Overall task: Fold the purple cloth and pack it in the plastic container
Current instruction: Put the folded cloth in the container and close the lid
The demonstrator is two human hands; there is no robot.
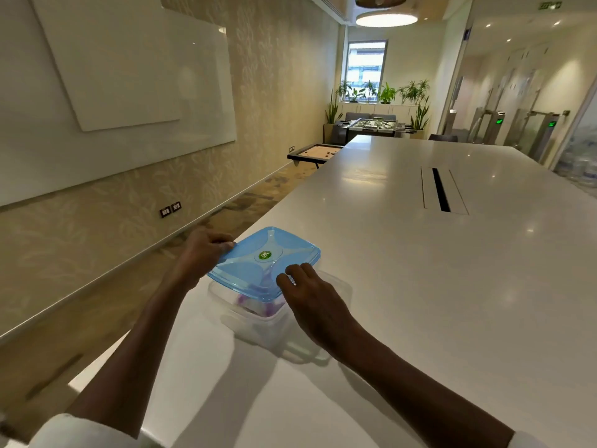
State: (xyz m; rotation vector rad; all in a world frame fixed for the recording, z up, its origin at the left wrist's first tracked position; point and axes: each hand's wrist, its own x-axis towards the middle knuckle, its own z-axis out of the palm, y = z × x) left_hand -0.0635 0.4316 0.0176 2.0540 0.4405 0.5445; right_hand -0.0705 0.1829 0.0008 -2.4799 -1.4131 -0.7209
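Note:
A clear plastic container [258, 321] stands near the left edge of the white table [420, 286]. Purple cloth [255, 300] shows through its wall, lying inside. A translucent blue lid [258, 270] with a green sticker lies over the container, tilted and shifted toward the far left. My left hand [202, 250] grips the lid's far-left edge, thumb on top. My right hand [311, 299] rests on the lid's near-right edge, fingers bent over the rim. Most of the cloth is hidden by the lid.
The table's left edge runs just beside the container, with carpeted floor below. A cable slot [441, 189] is set into the table's middle. Game tables and potted plants stand at the room's far end.

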